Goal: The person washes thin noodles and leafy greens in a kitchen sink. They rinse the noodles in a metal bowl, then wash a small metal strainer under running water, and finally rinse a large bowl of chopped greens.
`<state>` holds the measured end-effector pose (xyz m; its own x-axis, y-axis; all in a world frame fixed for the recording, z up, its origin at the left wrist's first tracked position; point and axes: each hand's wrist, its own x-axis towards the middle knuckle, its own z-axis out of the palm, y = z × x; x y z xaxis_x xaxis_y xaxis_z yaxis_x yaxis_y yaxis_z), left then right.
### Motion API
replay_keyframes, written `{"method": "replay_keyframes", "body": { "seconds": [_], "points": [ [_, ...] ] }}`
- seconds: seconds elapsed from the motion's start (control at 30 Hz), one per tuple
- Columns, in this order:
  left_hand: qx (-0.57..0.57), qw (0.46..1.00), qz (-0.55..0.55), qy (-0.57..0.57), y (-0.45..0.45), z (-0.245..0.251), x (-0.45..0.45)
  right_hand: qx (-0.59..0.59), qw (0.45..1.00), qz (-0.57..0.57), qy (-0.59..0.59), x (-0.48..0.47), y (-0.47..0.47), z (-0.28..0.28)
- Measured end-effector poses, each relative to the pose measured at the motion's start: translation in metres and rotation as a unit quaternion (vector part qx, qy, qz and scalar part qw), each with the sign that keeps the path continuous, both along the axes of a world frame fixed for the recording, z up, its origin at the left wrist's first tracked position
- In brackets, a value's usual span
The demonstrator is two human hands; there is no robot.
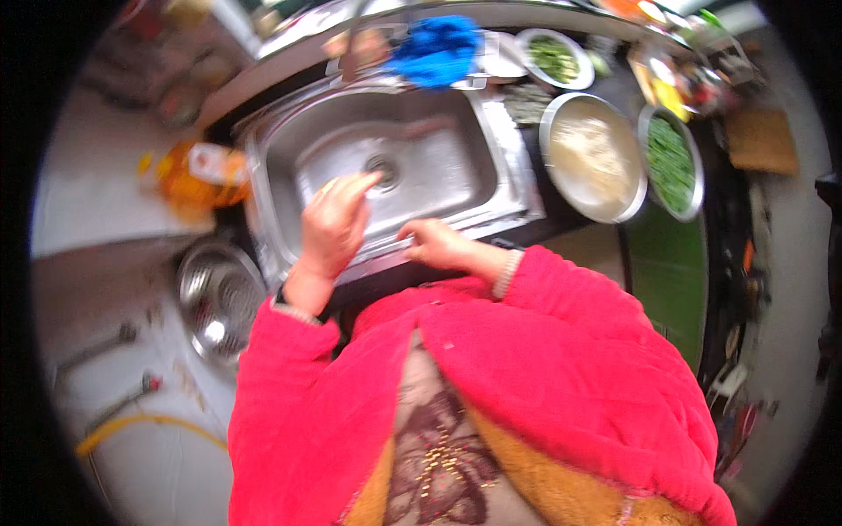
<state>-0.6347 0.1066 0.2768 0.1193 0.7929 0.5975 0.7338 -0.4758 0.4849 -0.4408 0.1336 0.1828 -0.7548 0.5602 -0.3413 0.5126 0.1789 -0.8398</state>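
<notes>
A stainless steel sink (421,164) without standing water lies before me, its round drain (381,172) near the middle. My left hand (335,220) hovers over the sink's left part, fingers stretched toward the drain. Nothing shows in it. At the front rim is my right hand (441,244), fingers loosely bent and apart, with no object visible in it. Whether it touches the rim I cannot tell. A blue cloth (437,51) hangs at the sink's back edge by the blurred faucet (352,46).
Right of the sink stand a metal bowl of whitish contents (549,164), a bowl of chopped greens (669,164) and a plate of green vegetables (554,58). To the left are an orange oil bottle (204,171) and a steel basin (220,296). A yellow hose (148,419) runs below.
</notes>
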Motion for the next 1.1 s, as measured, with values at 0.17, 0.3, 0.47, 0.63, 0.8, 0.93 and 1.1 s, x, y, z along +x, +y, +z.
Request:
{"method": "replay_keyframes", "body": {
  "seconds": [0.17,0.3,0.47,0.63,0.8,0.93,1.1],
  "points": [
    [-0.157,0.973,0.070,0.154,-0.004,-0.038,0.006,0.004,0.998,-0.063,0.001,0.086,0.032,-0.007],
    [-0.193,0.959,0.123,0.168,-0.043,-0.055,0.018,-0.020,0.993,-0.114,0.008,0.179,0.038,-0.014],
    [-0.268,0.931,0.205,0.138,-0.057,-0.065,0.085,-0.187,0.937,-0.284,0.075,0.298,0.035,-0.017],
    [-0.258,0.948,0.145,0.114,-0.029,-0.068,0.185,-0.122,0.918,-0.366,0.088,0.389,0.048,-0.011],
    [-0.213,0.963,0.100,0.131,-0.005,-0.055,0.239,0.076,0.932,-0.351,0.043,0.416,0.074,0.020],
    [-0.215,0.963,0.093,0.136,0.008,-0.047,0.241,0.271,0.915,-0.298,0.035,0.383,0.140,0.037],
    [-0.227,0.963,0.083,0.116,0.022,-0.046,0.236,0.353,0.884,-0.286,-0.113,0.324,0.193,0.014]
  ]
}}
